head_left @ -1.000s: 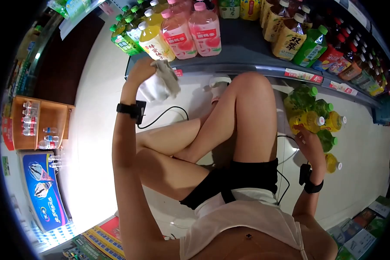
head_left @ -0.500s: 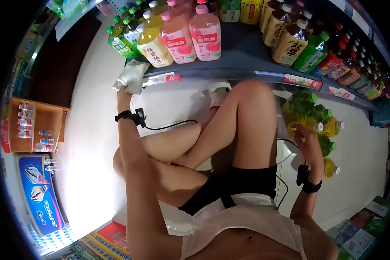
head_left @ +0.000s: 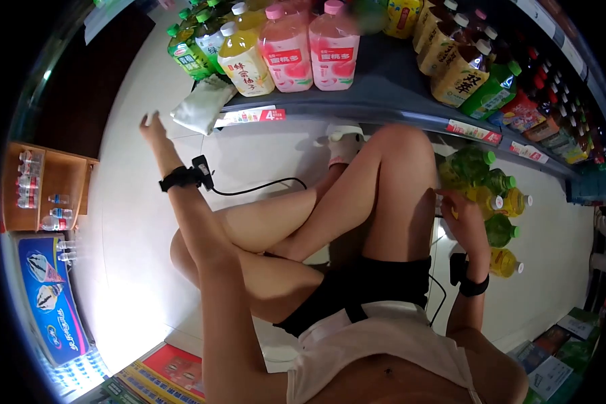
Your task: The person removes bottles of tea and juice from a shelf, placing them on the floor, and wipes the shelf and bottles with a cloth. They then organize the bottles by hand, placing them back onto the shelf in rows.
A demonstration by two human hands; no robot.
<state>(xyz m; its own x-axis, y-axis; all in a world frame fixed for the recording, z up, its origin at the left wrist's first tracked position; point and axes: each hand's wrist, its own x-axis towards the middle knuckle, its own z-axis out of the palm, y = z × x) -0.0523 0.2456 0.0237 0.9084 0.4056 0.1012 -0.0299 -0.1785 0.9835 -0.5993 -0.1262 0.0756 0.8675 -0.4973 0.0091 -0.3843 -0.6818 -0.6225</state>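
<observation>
White floppy cloth (head_left: 200,106) is lying on the grey shelf (head_left: 384,101), probably light and easy to pinch anywhere. The left hand (head_left: 152,128) is hovering open nearby; the right hand (head_left: 459,215) is not showing its grip.

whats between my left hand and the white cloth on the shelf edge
Nothing; the head view shows only bare white floor between left hand and white cloth.

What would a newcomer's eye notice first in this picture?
Two big pink bottles stand on the low shelf at the top. The left hand hangs open beside a pale cloth on the shelf's edge, while the right hand is at green and yellow bottles on the floor.
</observation>
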